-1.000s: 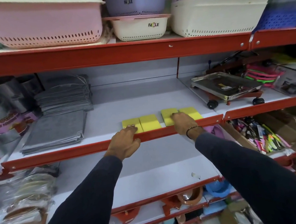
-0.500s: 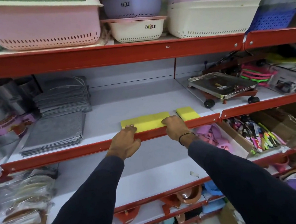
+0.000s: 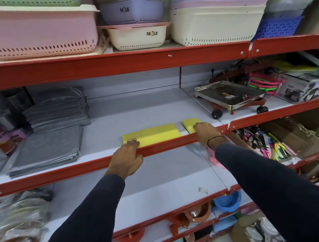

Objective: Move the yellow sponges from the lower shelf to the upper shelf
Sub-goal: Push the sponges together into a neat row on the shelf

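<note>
Three yellow sponges [image 3: 154,134] lie pushed together in a row at the front of the upper shelf [image 3: 126,112], just behind its red lip. A fourth yellow sponge [image 3: 189,124] with a dark underside lies apart to their right. My left hand [image 3: 126,159] rests over the red lip with its fingertips on the left end of the row. My right hand [image 3: 204,131] has its fingers on the front right corner of the lone sponge. The lower shelf [image 3: 160,181] below my arms shows no sponges.
Grey cloth stacks [image 3: 56,113] and a flat grey pile [image 3: 48,149] fill the upper shelf's left. A steel wheeled tray [image 3: 230,96] stands at its right. Plastic baskets [image 3: 33,31] sit on the top shelf. A box of pens [image 3: 270,145] lies lower right.
The two sponge pairs became a row of three with one apart. My right hand slid a sponge left, then moved right onto the lone sponge. My left hand stayed at the row's left end.
</note>
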The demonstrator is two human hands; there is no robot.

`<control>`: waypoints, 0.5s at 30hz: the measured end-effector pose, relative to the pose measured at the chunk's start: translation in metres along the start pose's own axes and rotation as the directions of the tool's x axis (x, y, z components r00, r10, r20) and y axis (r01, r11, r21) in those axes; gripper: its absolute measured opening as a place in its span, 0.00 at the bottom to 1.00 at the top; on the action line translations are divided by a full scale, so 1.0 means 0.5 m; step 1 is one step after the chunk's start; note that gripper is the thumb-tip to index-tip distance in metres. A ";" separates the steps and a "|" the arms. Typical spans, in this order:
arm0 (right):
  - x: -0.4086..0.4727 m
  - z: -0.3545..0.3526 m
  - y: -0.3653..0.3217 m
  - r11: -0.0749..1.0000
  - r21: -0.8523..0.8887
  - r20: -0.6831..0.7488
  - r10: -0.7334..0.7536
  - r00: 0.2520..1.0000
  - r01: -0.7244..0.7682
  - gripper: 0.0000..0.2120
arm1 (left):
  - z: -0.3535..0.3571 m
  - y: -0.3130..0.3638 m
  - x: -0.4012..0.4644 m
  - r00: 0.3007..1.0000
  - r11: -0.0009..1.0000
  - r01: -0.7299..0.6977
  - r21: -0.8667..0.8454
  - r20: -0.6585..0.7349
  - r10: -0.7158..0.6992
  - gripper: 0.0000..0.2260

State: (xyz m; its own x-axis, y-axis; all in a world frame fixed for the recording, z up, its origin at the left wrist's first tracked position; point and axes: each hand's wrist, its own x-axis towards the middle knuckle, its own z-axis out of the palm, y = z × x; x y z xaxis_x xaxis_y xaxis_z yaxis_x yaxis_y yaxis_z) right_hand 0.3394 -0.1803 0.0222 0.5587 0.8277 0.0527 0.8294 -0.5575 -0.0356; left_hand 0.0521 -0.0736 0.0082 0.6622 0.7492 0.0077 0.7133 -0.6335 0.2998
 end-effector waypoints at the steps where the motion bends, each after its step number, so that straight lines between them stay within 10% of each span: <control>1: 0.000 0.005 -0.003 1.000 -0.003 -0.009 -0.004 1.000 0.004 0.16 | 0.001 -0.001 0.001 1.000 1.000 -0.001 0.004 -0.002 0.001 0.27; 15: -0.059 -0.010 -0.112 0.998 -0.051 0.021 -0.047 0.999 0.048 0.16 | 0.027 0.022 -0.013 0.998 0.999 0.042 -0.009 -0.039 -0.043 0.30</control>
State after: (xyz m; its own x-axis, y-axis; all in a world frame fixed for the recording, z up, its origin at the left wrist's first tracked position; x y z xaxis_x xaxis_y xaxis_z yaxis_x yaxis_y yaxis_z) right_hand 0.2767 -0.1738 0.0278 0.5191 0.8540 0.0336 0.8541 -0.5198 0.0180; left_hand 0.0588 -0.0881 -0.0015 0.6218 0.7825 0.0319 0.7386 -0.5995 0.3083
